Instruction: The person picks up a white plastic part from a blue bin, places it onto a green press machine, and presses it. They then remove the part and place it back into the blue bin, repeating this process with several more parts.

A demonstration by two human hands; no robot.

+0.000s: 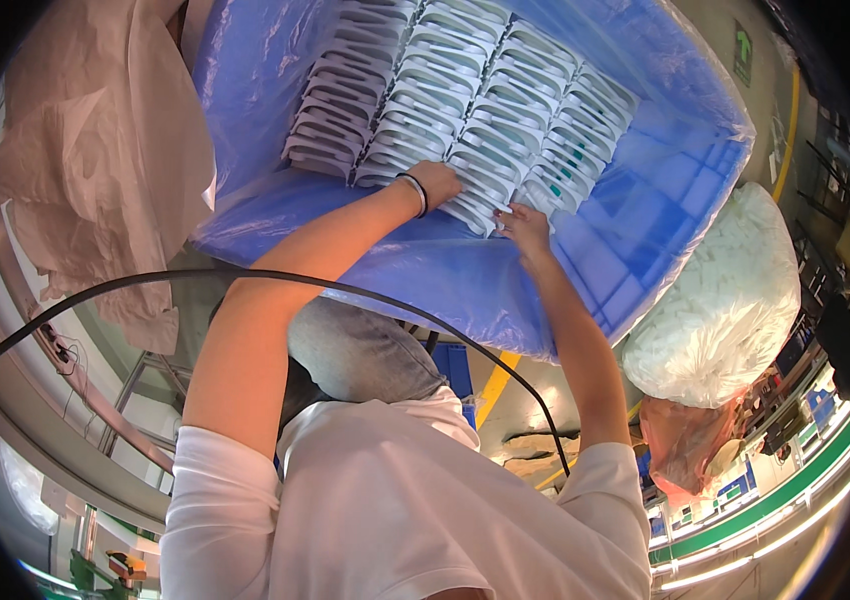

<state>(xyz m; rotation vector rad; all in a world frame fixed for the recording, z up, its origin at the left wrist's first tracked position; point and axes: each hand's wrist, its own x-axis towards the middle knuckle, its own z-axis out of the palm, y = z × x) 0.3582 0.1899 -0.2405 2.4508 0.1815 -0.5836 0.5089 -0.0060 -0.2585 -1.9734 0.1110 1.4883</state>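
Rows of curved white plastic parts stand nested closely together in a blue crate lined with clear plastic film. My left hand, with a dark band at its wrist, has its fingers curled over the left end of the near white plastic parts in one row. At the right end of the same parts, the fingers and thumb of my right hand are bent around the edge. Both hands hide some of the parts' ends. Small green pieces show among the parts in the rightmost row.
A black cable arches across in front of my body, below the crate. Brown wrapping paper hangs at the left. To the right stand a stuffed whitish bag and a reddish bag. Yellow lines mark the floor.
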